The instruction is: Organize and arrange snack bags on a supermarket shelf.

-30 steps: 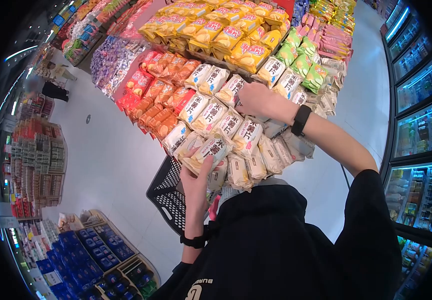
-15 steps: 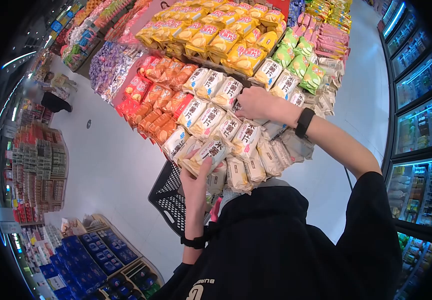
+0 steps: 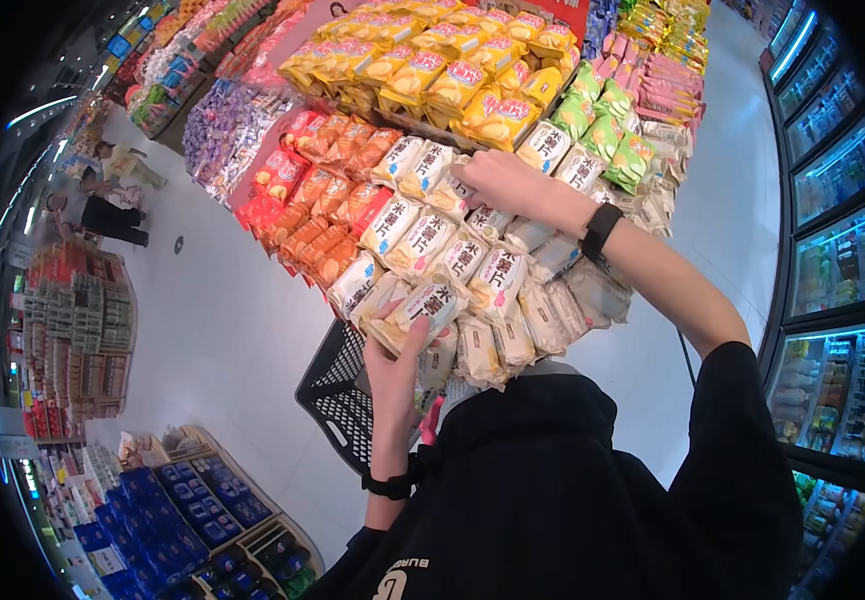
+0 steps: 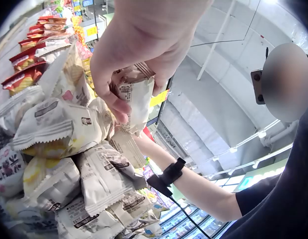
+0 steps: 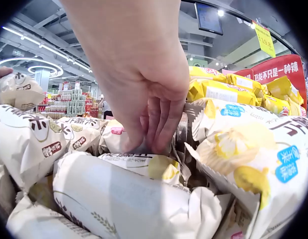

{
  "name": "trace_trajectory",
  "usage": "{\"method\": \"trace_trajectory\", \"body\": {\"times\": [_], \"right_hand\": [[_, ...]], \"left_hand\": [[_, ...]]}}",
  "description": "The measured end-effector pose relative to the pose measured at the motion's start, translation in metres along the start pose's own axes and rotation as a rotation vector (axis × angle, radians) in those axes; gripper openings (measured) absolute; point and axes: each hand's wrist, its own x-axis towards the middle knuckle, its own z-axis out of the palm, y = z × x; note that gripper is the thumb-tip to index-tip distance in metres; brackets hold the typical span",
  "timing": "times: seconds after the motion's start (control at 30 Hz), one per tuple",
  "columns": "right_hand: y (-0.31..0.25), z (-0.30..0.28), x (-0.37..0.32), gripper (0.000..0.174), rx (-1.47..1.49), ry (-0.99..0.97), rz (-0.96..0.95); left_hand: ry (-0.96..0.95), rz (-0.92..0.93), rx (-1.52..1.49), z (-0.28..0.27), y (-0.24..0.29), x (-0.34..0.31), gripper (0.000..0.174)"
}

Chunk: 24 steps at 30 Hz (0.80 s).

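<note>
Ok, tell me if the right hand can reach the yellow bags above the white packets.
Probably yes: the right hand pinches a white packet just below the yellow bags, with nothing standing between them.

Supermarket: stacked snack packets [image 3: 422, 240], drink fridges [image 3: 837, 230]

- The packet pile [image 3: 512, 300] fills the middle of the head view.
- More bags [image 3: 432, 70] lie behind it, at the top of the frame.
- The left grip [image 3: 392, 365] holds one packet [image 3: 422, 305] at the pile's lower left edge, above the basket [image 3: 337, 395].
- The right grip [image 3: 502, 185] lies on the pile's upper part, fingers down among the packets.
- Coolers [image 3: 837, 230] line the right edge.
- A low shelf [image 3: 182, 500] stands at the lower left.
</note>
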Motion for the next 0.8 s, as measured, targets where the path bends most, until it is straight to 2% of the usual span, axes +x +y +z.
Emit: {"method": "trace_trajectory", "body": {"times": [0.17, 0.27, 0.37, 0.47, 0.57, 0.67, 0.77, 0.8], "right_hand": [[-0.003, -0.014, -0.009, 0.026, -0.03, -0.01, 0.011], [-0.039, -0.061, -0.018, 0.03, 0.224, 0.077, -0.012], [-0.068, -0.08, -0.03, 0.038, 0.3, 0.111, -0.347], [-0.103, -0.086, -0.043, 0.047, 0.359, -0.085, -0.426], [-0.104, -0.053, -0.046, 0.049, 0.201, 0.077, -0.479], [-0.091, -0.069, -0.046, 0.048, 0.208, -0.076, -0.289], [-0.05, -0.078, -0.043, 0.048, 0.391, -0.066, -0.102], [-0.037, -0.08, -0.04, 0.049, 0.457, -0.048, -0.038]], "left_hand": [[-0.016, 0.017, -0.022, 0.005, 0.007, 0.003, 0.045], [-0.029, 0.051, -0.003, 0.008, 0.012, 0.009, 0.045], [-0.057, 0.117, 0.033, 0.015, 0.016, 0.017, 0.042], [-0.106, 0.136, 0.079, 0.021, 0.016, 0.023, 0.042], [-0.105, 0.084, 0.102, 0.033, 0.017, 0.02, 0.044], [-0.241, 0.218, 0.135, 0.03, 0.013, 0.029, 0.048], [-0.169, 0.458, 0.363, 0.029, 0.029, 0.036, 0.04], [-0.189, 0.565, 0.588, 0.029, 0.038, 0.043, 0.037]]}}
